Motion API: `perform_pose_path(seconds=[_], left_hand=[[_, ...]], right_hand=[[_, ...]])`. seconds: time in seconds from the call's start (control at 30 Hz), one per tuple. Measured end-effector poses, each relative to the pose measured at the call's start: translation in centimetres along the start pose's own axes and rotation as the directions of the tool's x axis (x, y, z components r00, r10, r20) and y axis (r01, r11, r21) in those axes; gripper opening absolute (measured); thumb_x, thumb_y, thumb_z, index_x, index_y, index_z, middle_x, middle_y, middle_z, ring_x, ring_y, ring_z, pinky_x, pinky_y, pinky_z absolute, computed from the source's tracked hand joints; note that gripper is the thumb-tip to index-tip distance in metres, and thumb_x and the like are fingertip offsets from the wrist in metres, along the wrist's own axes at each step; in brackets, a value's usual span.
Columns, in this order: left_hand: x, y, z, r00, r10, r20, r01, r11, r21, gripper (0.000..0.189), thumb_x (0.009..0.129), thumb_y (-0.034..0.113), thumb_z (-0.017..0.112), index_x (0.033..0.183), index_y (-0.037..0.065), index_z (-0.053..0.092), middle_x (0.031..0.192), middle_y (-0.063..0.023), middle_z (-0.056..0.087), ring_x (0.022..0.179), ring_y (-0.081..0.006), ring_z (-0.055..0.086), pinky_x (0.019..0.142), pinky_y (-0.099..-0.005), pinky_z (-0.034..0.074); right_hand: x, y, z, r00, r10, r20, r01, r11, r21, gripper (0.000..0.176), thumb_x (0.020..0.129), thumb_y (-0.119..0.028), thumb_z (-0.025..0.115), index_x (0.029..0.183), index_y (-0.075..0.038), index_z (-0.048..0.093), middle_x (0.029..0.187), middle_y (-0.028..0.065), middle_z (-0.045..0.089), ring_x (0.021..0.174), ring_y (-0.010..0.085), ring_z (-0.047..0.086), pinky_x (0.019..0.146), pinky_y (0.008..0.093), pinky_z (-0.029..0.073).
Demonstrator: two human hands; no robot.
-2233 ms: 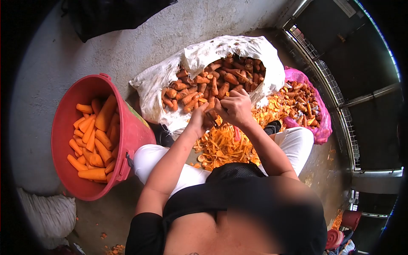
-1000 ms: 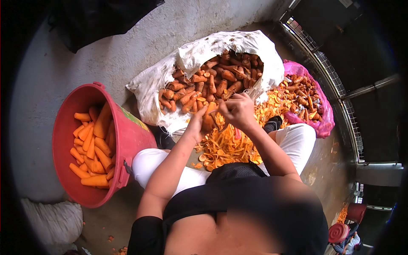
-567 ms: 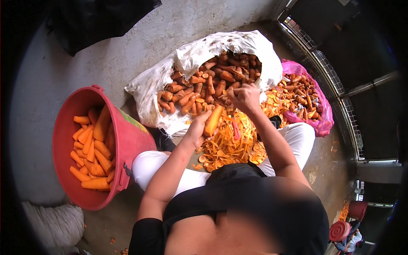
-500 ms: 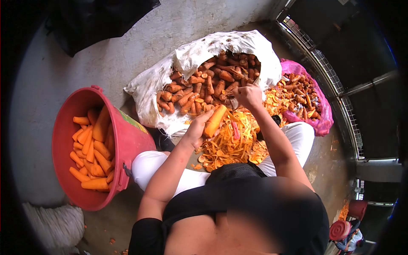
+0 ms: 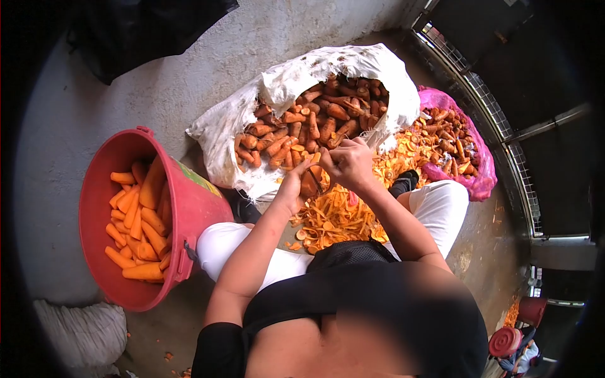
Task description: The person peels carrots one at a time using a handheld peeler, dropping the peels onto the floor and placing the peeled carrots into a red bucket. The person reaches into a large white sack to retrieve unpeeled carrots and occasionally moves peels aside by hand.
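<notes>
My left hand (image 5: pixel 292 191) is closed around a thick carrot (image 5: pixel 311 183), held above the peel pile. The side of the carrot facing me looks darker and brownish. My right hand (image 5: pixel 351 165) is closed at the carrot's far end, gripping a small peeler (image 5: pixel 326 179) that is mostly hidden by the fingers. Beneath both hands lies a heap of orange peel strips (image 5: pixel 340 217) with some round cut ends. Just beyond, a torn white sack (image 5: pixel 287 85) lies on its side, full of unpeeled carrots (image 5: pixel 328 129).
To the left a tilted red bucket (image 5: pixel 217 211) holds peeled carrots (image 5: pixel 142 239). A pink mesh bag (image 5: pixel 482 167) with carrot scraps lies right of the sack. A black cloth (image 5: pixel 138 34) hangs at the wall, and another person (image 5: pixel 522 358) is far off at lower right.
My right hand has come down and left, from beside the sack opening to the carrot. The carrot has turned, its bright orange side giving way to a darker one.
</notes>
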State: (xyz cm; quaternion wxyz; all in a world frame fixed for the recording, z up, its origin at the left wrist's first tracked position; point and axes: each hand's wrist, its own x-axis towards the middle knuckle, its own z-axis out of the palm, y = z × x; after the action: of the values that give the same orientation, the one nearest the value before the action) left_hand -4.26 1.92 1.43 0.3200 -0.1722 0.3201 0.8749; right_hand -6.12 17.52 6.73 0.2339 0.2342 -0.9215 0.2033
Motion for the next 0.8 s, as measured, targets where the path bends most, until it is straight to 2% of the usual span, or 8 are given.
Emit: perform_pose_path(seconds=[0.2, 0.27, 0.33, 0.37, 0.47, 0.5, 0.7, 0.8], left_hand=[[0.3, -0.3, -1.7, 0.985, 0.018, 0.173, -0.041, 0.99, 0.135, 0.035, 0.094, 0.033, 0.049, 0.113, 0.004, 0.054, 0.094, -0.0052, 0.062, 0.072, -0.0132, 0.061, 0.05, -0.0246, 0.049], [-0.4, 0.2, -0.9, 0.976, -0.019, 0.217, -0.02, 0.984, 0.175, 0.038, 0.095, 0.034, 0.048, 0.114, 0.002, 0.052, 0.091, -0.0066, 0.06, 0.07, -0.0132, 0.059, 0.046, -0.0233, 0.047], [-0.8, 0.6, -0.2, 0.977, -0.02, 0.212, -0.016, 0.986, 0.164, 0.041, 0.096, 0.036, 0.045, 0.115, 0.001, 0.052, 0.088, -0.0087, 0.059, 0.068, -0.0141, 0.059, 0.051, -0.0245, 0.049], [-0.8, 0.7, 0.0, 0.98, -0.02, 0.2, -0.01, 0.989, 0.148, 0.041, 0.096, 0.036, 0.044, 0.115, 0.001, 0.052, 0.088, -0.0088, 0.059, 0.068, -0.0143, 0.058, 0.053, -0.0249, 0.049], [0.5, -0.1, -1.1, 0.985, -0.046, 0.169, 0.029, 0.994, 0.101, 0.041, 0.097, 0.036, 0.041, 0.115, 0.001, 0.052, 0.088, -0.0095, 0.059, 0.068, -0.0153, 0.059, 0.056, -0.0261, 0.05], [0.9, -0.2, -1.3, 0.988, -0.062, 0.144, 0.05, 0.995, 0.087, 0.041, 0.097, 0.036, 0.041, 0.116, 0.002, 0.052, 0.088, -0.0096, 0.059, 0.069, -0.0153, 0.059, 0.056, -0.0262, 0.05], [0.4, -0.4, -0.5, 0.999, -0.035, 0.039, 0.031, 0.994, 0.103, 0.036, 0.096, 0.031, 0.036, 0.113, 0.004, 0.053, 0.092, -0.01, 0.062, 0.075, -0.0207, 0.065, 0.059, -0.0328, 0.057], [0.7, -0.4, -0.9, 0.997, -0.066, 0.048, 0.055, 0.977, 0.206, 0.034, 0.097, 0.028, 0.035, 0.111, 0.005, 0.055, 0.088, -0.0104, 0.062, 0.068, -0.0212, 0.064, 0.055, -0.0326, 0.056]], right_hand=[[0.0, 4.9, 1.3, 0.985, 0.173, -0.009, -0.173, 0.98, -0.097, 0.038, 0.084, -0.024, 0.055, 0.047, -0.016, 0.058, 0.042, -0.0013, 0.047, 0.043, 0.0123, 0.047, 0.057, 0.0327, 0.042], [-0.4, 9.8, 1.8, 0.936, 0.35, 0.032, -0.319, 0.884, -0.342, 0.045, 0.088, -0.031, 0.049, 0.046, -0.016, 0.057, 0.044, -0.0016, 0.05, 0.044, 0.0111, 0.048, 0.065, 0.0331, 0.047], [-1.1, 12.1, 0.9, 0.827, 0.548, 0.128, -0.44, 0.771, -0.462, 0.047, 0.09, -0.035, 0.046, 0.05, -0.016, 0.061, 0.046, 0.0003, 0.053, 0.044, 0.0133, 0.05, 0.07, 0.0328, 0.047], [-1.7, 12.8, 1.0, 0.833, 0.552, 0.045, -0.485, 0.767, -0.421, 0.05, 0.088, -0.038, 0.051, 0.045, -0.014, 0.058, 0.044, 0.0036, 0.053, 0.044, 0.0128, 0.049, 0.074, 0.0359, 0.046], [-1.8, 9.4, -0.1, 0.884, 0.464, -0.051, -0.459, 0.844, -0.278, 0.05, 0.088, -0.037, 0.052, 0.045, -0.013, 0.06, 0.044, 0.0028, 0.055, 0.044, 0.0128, 0.047, 0.07, 0.0337, 0.045], [-2.0, 8.5, 0.0, 0.855, 0.514, 0.076, -0.498, 0.852, -0.162, 0.045, 0.092, -0.039, 0.046, 0.059, -0.018, 0.069, 0.048, 0.0006, 0.056, 0.049, 0.0112, 0.049, 0.069, 0.0324, 0.045], [-0.5, 1.3, -0.1, 1.0, -0.011, -0.016, 0.011, 1.0, 0.012, 0.03, 0.077, -0.018, 0.063, 0.048, -0.012, 0.061, 0.043, -0.0001, 0.05, 0.045, 0.0151, 0.047, 0.054, 0.032, 0.04], [-0.3, 1.6, 0.4, 0.999, -0.04, -0.021, 0.04, 0.999, -0.015, 0.029, 0.076, -0.016, 0.064, 0.048, -0.011, 0.059, 0.045, 0.0014, 0.051, 0.046, 0.0171, 0.048, 0.054, 0.0325, 0.04]])
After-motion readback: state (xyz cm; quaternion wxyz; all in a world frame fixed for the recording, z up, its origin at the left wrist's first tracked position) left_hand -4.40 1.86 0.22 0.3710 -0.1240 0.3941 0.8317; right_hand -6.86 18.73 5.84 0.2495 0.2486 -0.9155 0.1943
